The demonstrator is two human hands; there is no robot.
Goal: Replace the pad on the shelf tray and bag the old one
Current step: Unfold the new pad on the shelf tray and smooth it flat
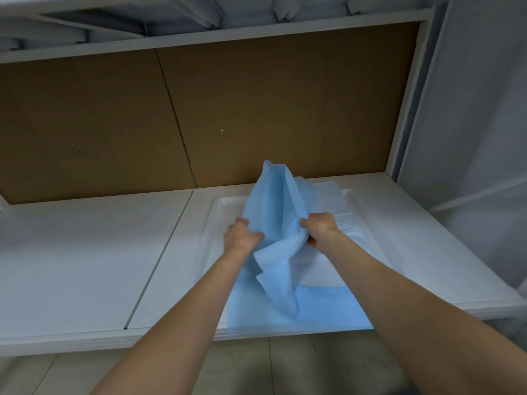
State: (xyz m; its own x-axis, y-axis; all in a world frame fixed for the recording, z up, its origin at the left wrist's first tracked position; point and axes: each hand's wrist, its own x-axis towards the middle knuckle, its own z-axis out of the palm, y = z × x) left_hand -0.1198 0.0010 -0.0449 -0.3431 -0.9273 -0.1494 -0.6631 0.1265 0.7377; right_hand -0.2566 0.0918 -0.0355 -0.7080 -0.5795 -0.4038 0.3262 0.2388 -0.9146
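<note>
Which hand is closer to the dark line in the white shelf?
Left. The left hand grips the blue pad to the right of the dark line; the right hand grips it farther right, beyond the left hand.

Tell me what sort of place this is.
Probably an indoor storage or utility room, though that's a guess. A wide white shelf with a brown back panel fills the view, a shallow white tray with a blue pad sits on it, and tiled floor shows below.

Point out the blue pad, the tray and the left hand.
blue pad (273, 201): head view, raised fold.
tray (225, 202): head view, far left rim corner.
left hand (241, 235): head view, back of hand.
</note>
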